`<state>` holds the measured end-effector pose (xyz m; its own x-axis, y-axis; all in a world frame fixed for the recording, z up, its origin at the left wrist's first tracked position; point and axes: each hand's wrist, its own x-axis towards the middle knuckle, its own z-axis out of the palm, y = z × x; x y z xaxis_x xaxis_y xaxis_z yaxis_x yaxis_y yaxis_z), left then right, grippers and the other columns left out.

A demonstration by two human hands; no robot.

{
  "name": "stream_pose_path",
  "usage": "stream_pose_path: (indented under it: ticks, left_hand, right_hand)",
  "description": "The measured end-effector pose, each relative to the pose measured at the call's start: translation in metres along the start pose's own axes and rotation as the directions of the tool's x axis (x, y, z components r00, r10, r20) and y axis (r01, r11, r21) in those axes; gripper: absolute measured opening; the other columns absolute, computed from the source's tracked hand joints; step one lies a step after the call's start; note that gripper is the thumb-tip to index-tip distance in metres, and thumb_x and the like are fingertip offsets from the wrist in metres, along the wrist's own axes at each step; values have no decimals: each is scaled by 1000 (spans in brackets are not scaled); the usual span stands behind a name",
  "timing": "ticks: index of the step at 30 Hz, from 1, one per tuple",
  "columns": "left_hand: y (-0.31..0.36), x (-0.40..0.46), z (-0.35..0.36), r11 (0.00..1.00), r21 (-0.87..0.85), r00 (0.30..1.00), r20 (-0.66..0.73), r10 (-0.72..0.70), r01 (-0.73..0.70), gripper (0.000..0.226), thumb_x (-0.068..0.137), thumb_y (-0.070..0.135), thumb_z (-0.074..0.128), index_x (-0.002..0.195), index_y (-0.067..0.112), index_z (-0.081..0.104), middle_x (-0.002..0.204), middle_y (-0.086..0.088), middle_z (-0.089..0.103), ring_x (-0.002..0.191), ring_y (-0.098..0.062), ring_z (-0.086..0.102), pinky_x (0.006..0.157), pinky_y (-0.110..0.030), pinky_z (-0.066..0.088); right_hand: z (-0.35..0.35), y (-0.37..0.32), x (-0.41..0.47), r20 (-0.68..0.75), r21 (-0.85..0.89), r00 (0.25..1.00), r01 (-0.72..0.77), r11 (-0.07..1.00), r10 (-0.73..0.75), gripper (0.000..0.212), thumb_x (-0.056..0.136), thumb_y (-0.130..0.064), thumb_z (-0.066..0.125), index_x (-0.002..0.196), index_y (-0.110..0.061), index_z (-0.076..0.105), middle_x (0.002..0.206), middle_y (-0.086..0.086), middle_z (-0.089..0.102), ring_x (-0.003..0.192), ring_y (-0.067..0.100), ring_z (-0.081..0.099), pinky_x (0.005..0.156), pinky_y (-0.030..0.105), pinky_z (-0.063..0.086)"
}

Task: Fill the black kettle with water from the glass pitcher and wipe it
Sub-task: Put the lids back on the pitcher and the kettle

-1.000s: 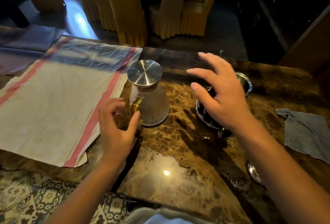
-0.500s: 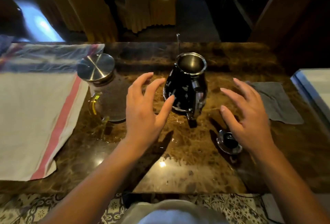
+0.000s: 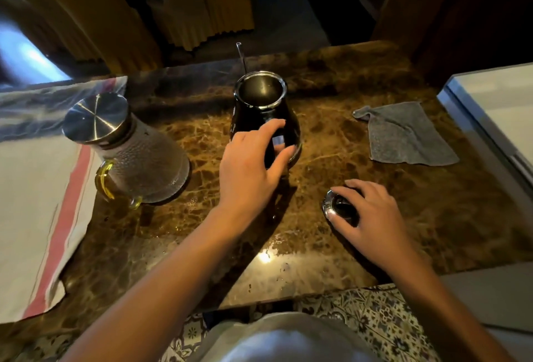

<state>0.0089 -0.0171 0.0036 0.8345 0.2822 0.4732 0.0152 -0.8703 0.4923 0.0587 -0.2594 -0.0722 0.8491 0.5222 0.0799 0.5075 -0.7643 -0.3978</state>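
Head view shows the black kettle (image 3: 264,119) standing upright and uncovered mid-counter, the left hand (image 3: 253,165) curling round its near side, seemingly at the handle, though contact is hidden. Right hand (image 3: 372,214) rests with curled fingers on the kettle lid (image 3: 339,207), which lies on the counter (image 3: 331,145) nearer the person. Glass pitcher (image 3: 138,156) stands to the left, its metal cap on, partly on a striped cloth (image 3: 37,188). Judging by this, the lid looks just set aside and filling not yet begun; next the pitcher needs lifting and tilting over the open mouth. A grey rag (image 3: 409,136) waits to the right. Brown marble counter glistens; yellow-covered chairs (image 3: 184,6) stand beyond in a dim room
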Motion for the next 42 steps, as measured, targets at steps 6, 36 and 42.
stream_pose_path:
  ticks: [6, 36, 42]
  left_hand:
    - [2, 3, 1, 999, -4, 999, 17, -38, 38, 38, 96, 39, 63, 132, 26, 58, 85, 17, 49, 73, -2, 48, 65, -17, 35]
    - [-45, -8, -56, 952, -292, 964, 265, -13, 93, 48, 96, 30, 67, 139, 22, 48, 92, 9, 71, 81, -11, 72, 72, -35, 59]
    - [-51, -15, -54, 964, -256, 974, 227, -15, 75, 47, 97, 34, 66, 139, 23, 48, 91, 16, 68, 73, -7, 69, 65, -28, 57]
  right_hand:
    - [2, -3, 1, -12, 12, 999, -50, 999, 50, 45, 84, -50, 77, 123, -29, 69, 122, -3, 64, 116, 25, 53, 95, 49, 48]
    - [-87, -109, 130, -495, 425, 859, 371, 826, -130, 16, 97, -32, 69, 92, -17, 65, 103, -3, 75, 98, 16, 70, 83, 41, 57]
    - [-77, -139, 165, -417, 281, 872, 390, 877, -255, 20, 96, -41, 66, 91, -22, 64, 105, -9, 73, 100, 10, 65, 85, 36, 55]
